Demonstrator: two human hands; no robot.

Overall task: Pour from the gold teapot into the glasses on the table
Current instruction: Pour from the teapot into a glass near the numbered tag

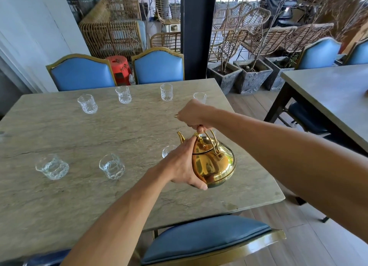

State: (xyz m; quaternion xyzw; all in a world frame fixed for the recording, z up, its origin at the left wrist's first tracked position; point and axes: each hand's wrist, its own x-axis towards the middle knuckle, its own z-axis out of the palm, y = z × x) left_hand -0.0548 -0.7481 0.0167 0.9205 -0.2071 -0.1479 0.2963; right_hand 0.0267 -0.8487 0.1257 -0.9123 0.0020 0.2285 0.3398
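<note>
Head view: both bare arms reach in over a stone-look table (59, 130).
Gold teapot (214, 162): right-of-centre on the table, near the right edge; tilted toward the spout; cannot tell if the base touches the table.
Spout (180, 136): points away and left, toward the partly hidden near glass.
Right hand (194, 114): fist closed over the top of the teapot's wire handle (212, 139).
Left hand (184, 164): wrapped on the teapot's left side, thumb under the lower rim, fingertips up by the lid knob (197, 135).
Far row of glasses: four, left (87, 104), mid-left (123, 94), mid-right (166, 92), right (199, 97); the last is partly behind the right hand.
Near row of glasses: left (52, 166), middle (112, 166), third (168, 151) just beside the teapot and mostly covered by the left hand.
Glass contents: all look clear, fill level not readable.
Blue chairs: two at the far edge (79, 72) (159, 66), one at the near edge (205, 237).
Second table (328, 86): off to the right, well apart.
</note>
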